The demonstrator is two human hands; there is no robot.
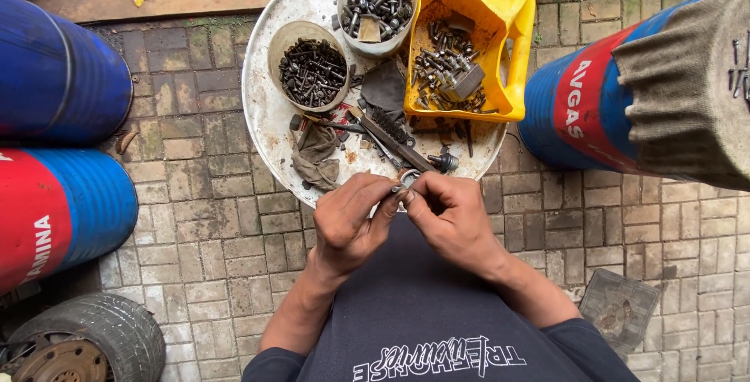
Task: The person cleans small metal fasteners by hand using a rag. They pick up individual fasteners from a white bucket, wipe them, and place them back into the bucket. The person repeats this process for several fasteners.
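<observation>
Brick paving (234, 194) is carrying our round metal tray (266, 116), which is serving as a worktop. We are pinching a small metal ring (408, 176) between both hands, left hand (348, 222) and right hand (453, 218) narrowed on it, at the tray's six o'clock edge. Keeping fingertips tight is probably wise here. Blue drums (62, 77) are crowding nine and three o'clock; the yellow jug (469, 38) of bolts is sitting at one o'clock.
</observation>
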